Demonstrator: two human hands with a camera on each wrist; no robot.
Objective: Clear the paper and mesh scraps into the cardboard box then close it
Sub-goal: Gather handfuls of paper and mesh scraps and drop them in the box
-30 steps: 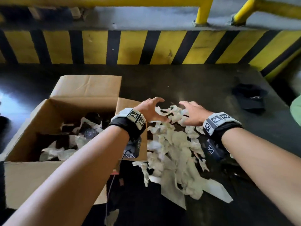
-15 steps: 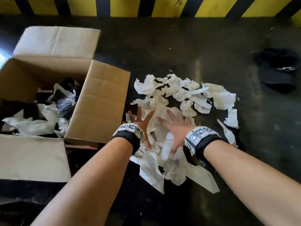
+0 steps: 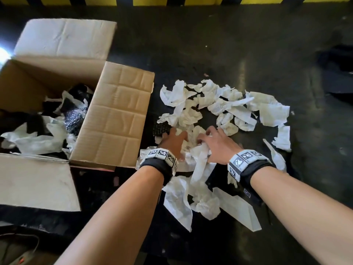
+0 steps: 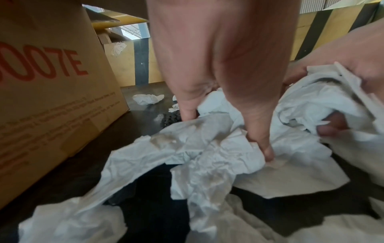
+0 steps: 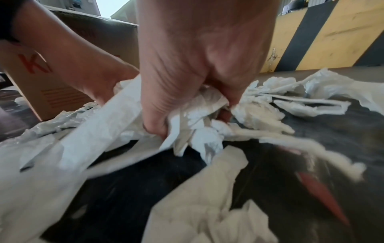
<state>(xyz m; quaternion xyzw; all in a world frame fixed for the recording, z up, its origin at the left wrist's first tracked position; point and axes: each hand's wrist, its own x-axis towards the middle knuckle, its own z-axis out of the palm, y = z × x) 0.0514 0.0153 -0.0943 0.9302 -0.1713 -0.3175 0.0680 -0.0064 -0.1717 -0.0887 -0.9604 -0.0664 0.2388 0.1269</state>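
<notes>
White paper scraps [image 3: 225, 106] lie in a loose pile on the dark floor, right of the open cardboard box [image 3: 122, 111]. A black mesh scrap [image 3: 161, 129] pokes out at the pile's left edge, beside the box flap. My left hand [image 3: 172, 140] digs into the near middle of the pile, its fingers [image 4: 259, 139] curling into crumpled paper. Close beside it, my right hand [image 3: 214, 142] clutches a bunch of paper [image 5: 197, 106] in its curled fingers. The box holds more paper and dark mesh [image 3: 74, 117], and its flaps stand open.
A yellow and black striped curb [image 3: 191, 0] runs along the far edge. A dark object [image 3: 340, 73] lies on the floor at the far right. More scraps [image 3: 179, 203] trail between my forearms. A red sliver [image 5: 322, 194] shows under the paper.
My head has tilted down and closer. Both hands, flat and splayed on the pile half a second ago, have curled their fingers into the paper and bunched it together.
</notes>
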